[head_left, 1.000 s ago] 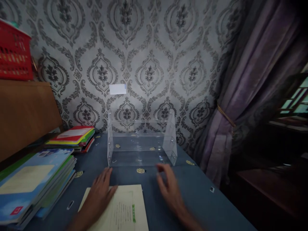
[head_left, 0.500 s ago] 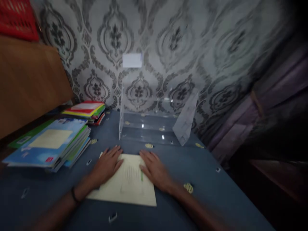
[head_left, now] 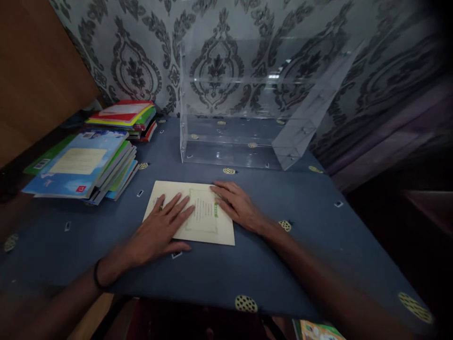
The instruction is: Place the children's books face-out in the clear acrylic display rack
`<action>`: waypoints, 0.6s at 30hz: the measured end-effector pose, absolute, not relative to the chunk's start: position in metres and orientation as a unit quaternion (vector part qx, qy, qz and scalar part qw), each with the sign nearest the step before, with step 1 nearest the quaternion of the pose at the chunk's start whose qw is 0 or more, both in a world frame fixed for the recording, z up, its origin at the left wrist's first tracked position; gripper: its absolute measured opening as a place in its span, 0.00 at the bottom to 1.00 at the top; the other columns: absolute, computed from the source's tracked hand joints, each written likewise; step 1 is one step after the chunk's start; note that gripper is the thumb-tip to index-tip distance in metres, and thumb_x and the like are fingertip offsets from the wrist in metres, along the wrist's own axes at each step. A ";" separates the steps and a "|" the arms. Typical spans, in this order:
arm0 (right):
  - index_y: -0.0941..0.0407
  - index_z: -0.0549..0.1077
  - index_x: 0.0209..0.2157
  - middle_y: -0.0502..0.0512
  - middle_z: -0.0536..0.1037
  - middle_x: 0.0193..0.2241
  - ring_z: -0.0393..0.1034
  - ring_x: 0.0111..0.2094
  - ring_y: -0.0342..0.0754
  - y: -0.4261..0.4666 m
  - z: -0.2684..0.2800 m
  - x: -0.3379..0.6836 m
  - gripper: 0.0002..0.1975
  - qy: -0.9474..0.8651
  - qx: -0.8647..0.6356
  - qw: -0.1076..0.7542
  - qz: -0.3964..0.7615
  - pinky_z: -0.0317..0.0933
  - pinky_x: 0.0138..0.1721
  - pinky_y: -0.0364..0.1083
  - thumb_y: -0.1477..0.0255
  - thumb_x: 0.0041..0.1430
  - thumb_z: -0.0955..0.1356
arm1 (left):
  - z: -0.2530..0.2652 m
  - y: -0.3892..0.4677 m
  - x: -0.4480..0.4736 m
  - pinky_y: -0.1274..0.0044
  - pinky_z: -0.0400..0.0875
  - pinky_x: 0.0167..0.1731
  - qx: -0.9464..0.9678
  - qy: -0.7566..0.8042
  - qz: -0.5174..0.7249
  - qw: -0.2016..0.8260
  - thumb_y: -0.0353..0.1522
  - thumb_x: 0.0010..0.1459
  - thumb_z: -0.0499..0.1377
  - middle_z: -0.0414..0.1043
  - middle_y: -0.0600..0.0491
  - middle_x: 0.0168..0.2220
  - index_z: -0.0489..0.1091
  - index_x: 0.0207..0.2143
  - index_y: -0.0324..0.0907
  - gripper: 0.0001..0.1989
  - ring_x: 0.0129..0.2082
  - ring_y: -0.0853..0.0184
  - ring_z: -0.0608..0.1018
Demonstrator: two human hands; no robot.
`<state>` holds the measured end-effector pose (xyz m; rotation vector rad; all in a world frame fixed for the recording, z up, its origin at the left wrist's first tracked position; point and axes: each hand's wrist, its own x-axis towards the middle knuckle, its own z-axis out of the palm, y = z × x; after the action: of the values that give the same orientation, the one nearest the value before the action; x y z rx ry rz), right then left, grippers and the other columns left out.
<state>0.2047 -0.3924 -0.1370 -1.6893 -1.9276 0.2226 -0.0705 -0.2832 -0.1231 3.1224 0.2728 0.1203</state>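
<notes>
A thin cream-coloured book (head_left: pixel 203 231) lies flat on the table, with a printed frame, lines of small text and a green mark on its face. My left hand (head_left: pixel 159 231) rests on its left half, fingers spread, the thumb reaching past the lower edge onto the cloth. Over the right edge lies my right hand (head_left: pixel 239 205), fingers stretched out on the cover near the upper corner. Both palms face down, and neither hand grips anything. The lower left part of the book is hidden under my left hand.
A clear acrylic rack (head_left: pixel 226 153) stands behind the book, near the patterned wall. To the left are a stack of books with a blue cover (head_left: pixel 113 141) and a stack topped by a red book (head_left: pixel 123 111). A brown wooden panel (head_left: pixel 46 71) rises at far left.
The view has tilted down, showing the table's near edge. My left hand has slid from the book's upper left corner down across its left half. My right hand stays at the right edge.
</notes>
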 end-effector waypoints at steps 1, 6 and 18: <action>0.56 0.69 0.61 0.64 0.71 0.59 0.66 0.59 0.58 -0.392 -0.137 0.204 0.22 -0.720 -0.628 0.283 0.085 0.61 0.60 0.64 0.64 0.73 0.57 | -0.123 -0.283 -0.070 0.52 0.43 0.69 0.995 0.091 0.034 0.003 0.58 0.65 0.45 0.47 0.43 0.73 0.48 0.71 0.44 0.41 0.73 0.51 0.48; 0.57 0.71 0.59 0.65 0.72 0.58 0.65 0.58 0.59 -0.392 -0.137 0.202 0.21 -0.720 -0.626 0.288 0.084 0.61 0.59 0.65 0.67 0.72 0.58 | -0.121 -0.286 -0.070 0.56 0.55 0.67 0.997 0.065 0.034 -0.010 0.51 0.68 0.47 0.55 0.39 0.70 0.54 0.69 0.41 0.35 0.71 0.50 0.55; 0.54 0.77 0.52 0.59 0.77 0.53 0.70 0.55 0.54 -0.398 -0.118 0.207 0.30 -0.628 -0.617 0.416 0.227 0.60 0.60 0.57 0.52 0.73 0.52 | -0.081 -0.278 -0.059 0.79 0.67 0.27 0.968 0.183 0.138 0.101 0.40 0.73 0.41 0.71 0.54 0.26 0.68 0.35 0.43 0.21 0.24 0.69 0.74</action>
<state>0.2067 -0.3978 -0.1181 -1.5501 -1.5770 0.5698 -0.0589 -0.2778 -0.0811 2.8596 0.5407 0.4065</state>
